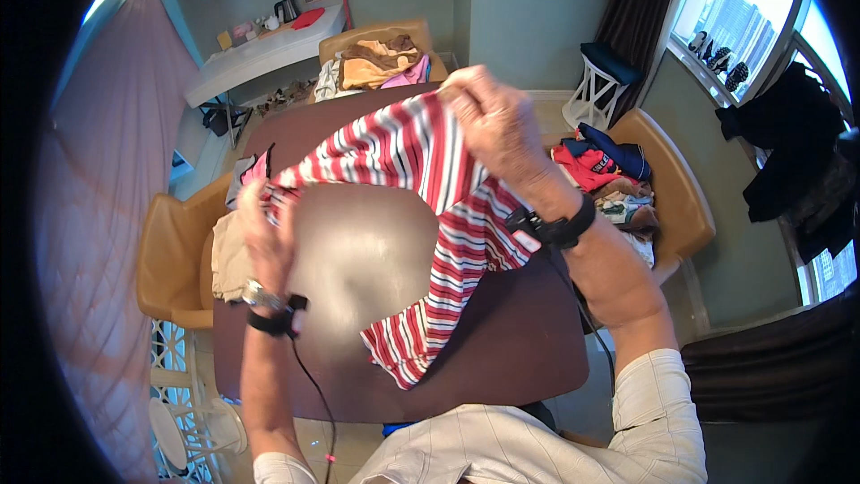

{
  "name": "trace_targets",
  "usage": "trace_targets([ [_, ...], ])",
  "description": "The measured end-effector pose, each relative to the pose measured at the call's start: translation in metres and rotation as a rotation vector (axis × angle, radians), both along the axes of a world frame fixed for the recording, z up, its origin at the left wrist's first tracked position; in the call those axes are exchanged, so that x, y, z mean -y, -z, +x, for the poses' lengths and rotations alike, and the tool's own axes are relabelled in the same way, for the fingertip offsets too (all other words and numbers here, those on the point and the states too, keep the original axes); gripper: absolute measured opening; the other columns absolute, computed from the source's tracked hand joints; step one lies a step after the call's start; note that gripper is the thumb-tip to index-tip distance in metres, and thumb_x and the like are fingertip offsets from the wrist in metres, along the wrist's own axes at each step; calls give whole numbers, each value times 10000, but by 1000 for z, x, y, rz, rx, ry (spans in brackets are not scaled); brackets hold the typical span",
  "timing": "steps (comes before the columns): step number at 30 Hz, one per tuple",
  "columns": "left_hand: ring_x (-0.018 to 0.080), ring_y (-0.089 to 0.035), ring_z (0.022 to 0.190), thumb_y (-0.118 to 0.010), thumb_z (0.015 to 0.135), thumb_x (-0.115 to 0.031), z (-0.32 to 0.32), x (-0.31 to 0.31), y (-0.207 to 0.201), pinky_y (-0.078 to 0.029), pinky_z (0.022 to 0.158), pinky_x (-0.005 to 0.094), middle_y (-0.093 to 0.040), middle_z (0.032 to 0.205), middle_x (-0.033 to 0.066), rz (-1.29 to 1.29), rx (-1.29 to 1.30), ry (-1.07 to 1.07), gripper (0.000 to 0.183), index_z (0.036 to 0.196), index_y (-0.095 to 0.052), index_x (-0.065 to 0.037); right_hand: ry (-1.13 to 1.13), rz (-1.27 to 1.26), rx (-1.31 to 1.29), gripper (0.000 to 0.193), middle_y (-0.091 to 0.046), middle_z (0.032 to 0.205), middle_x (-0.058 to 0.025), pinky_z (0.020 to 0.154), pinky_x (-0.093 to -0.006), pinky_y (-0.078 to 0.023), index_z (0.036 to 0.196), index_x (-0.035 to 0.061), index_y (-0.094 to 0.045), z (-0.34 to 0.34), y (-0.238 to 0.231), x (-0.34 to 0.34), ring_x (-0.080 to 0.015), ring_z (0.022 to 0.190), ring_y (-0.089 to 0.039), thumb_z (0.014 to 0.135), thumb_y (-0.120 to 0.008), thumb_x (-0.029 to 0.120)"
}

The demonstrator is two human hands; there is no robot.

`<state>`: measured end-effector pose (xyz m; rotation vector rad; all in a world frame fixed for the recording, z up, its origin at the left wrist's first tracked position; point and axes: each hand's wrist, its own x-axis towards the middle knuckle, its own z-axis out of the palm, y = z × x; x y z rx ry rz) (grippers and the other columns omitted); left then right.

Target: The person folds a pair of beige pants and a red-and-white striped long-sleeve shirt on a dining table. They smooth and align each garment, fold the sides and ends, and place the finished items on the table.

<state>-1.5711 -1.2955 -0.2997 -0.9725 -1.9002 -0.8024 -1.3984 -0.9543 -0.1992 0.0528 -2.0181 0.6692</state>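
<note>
My right hand (pixel 491 121) was closed tightly on the bunched upper part of a striped garment (pixel 403 148), held up over the middle of the table. My left hand (pixel 266 237), lower and to the left, gripped the end of one sleeve, though the hand itself hid part of that hold. The cloth, red and white with dark lines, arched between my two hands, and another sleeve hung toward the near side; I could not tell whether its end touched the table. A watch (pixel 260 294) and a black strap (pixel 278 316) were around my left wrist, and a black band (pixel 569 224) around my right.

Beneath was the dark brown table (pixel 331 385). At its left stood a tan chair (pixel 170 260), just beside some beige cloth (pixel 231 255). At the far side, a chair bore piled clothes (pixel 381 63); at the right, another chair (pixel 688 188) held a colourful heap (pixel 605 166). Farther off, to the left, stood a white desk (pixel 255 58).
</note>
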Motion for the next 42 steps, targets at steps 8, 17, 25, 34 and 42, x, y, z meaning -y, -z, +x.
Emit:
trace_targets([
  [8,308,-693,1319,-933,921,-327,114,-77,94,-520,1167,450,-745,1380,172,-235,1127,837,714,1481,-638,4,-327,105,89,93,-679,845,-82,666,-439,-608,1076,118,-673,1,55,88,-311,750,-737,1008,-719,163],
  [17,318,-681,1185,-701,1011,-27,125,-38,122,-544,1062,491,-695,1220,154,44,1015,623,530,1534,-614,-28,-438,-131,186,164,-728,1061,-148,888,-471,-595,1159,34,-743,61,70,80,-370,998,-722,1022,-768,119],
  [25,385,-735,1215,-779,883,51,120,23,24,-576,1062,482,-768,1323,173,-313,202,316,530,1400,-734,-59,-143,-471,640,256,-769,1228,-84,998,-345,-612,1283,41,-738,83,187,-11,-177,1138,-747,1035,-757,99],
  [34,343,-661,1358,-672,1071,-327,131,81,0,-513,1158,521,-664,1514,166,74,963,617,562,1536,-589,-22,-387,-205,919,736,-531,1640,-184,1264,-584,-426,1591,253,-591,55,215,79,-468,1497,-462,897,-823,329],
  [42,382,-639,1436,-610,1144,-474,149,105,-26,-501,1232,575,-641,1592,200,658,1384,1220,648,1582,-571,3,-622,-623,752,288,-789,1198,-93,1064,-407,-551,1248,89,-776,84,229,103,-219,1186,-711,963,-808,107],
])
